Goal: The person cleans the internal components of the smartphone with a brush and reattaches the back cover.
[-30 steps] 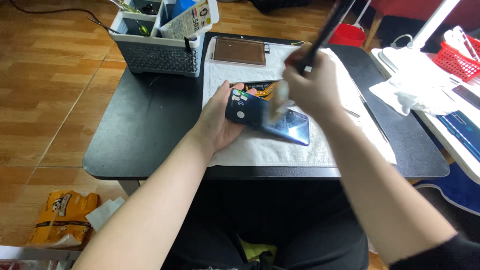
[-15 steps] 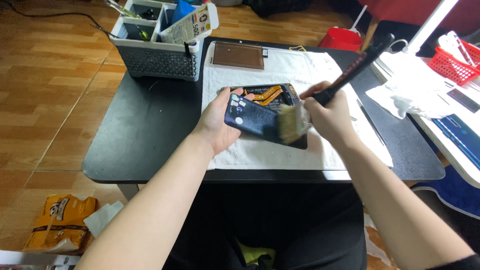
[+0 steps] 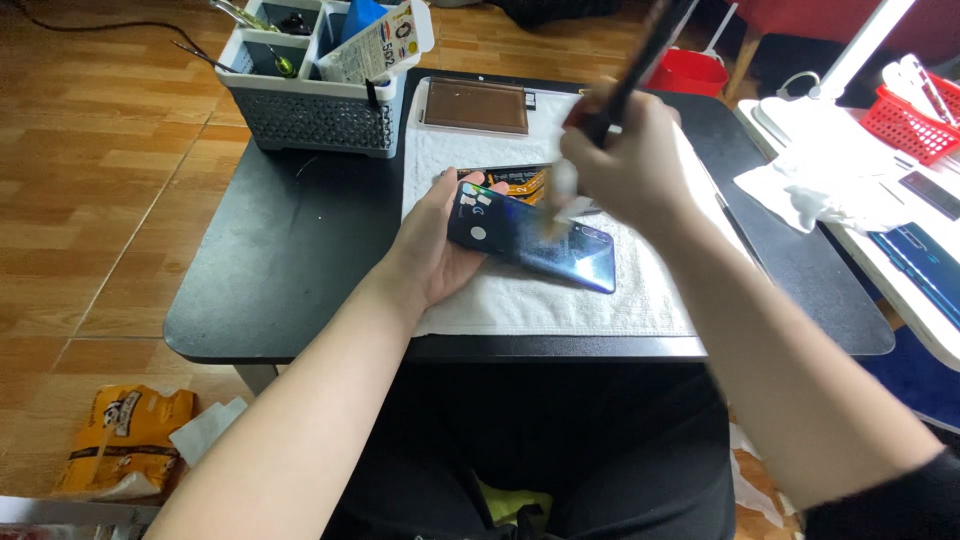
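My left hand (image 3: 440,250) holds a dark blue phone back cover (image 3: 535,240) by its left end, just above a white towel (image 3: 560,300) on the black table (image 3: 290,260). My right hand (image 3: 625,165) grips a black-handled brush (image 3: 625,85), its pale bristles touching the cover's top edge near the middle. Behind the cover lies an opened phone body (image 3: 520,182) with orange parts showing, mostly hidden by my hands.
A grey organiser basket (image 3: 310,110) with tools and a small box stands at the table's back left. A brown flat panel (image 3: 475,105) lies at the towel's far end. A white side table (image 3: 880,200) at right carries a lamp, tissues and a red basket (image 3: 915,115).
My right hand swept the brush from the cover's right side back up and left to its middle. The left hand kept holding the cover.
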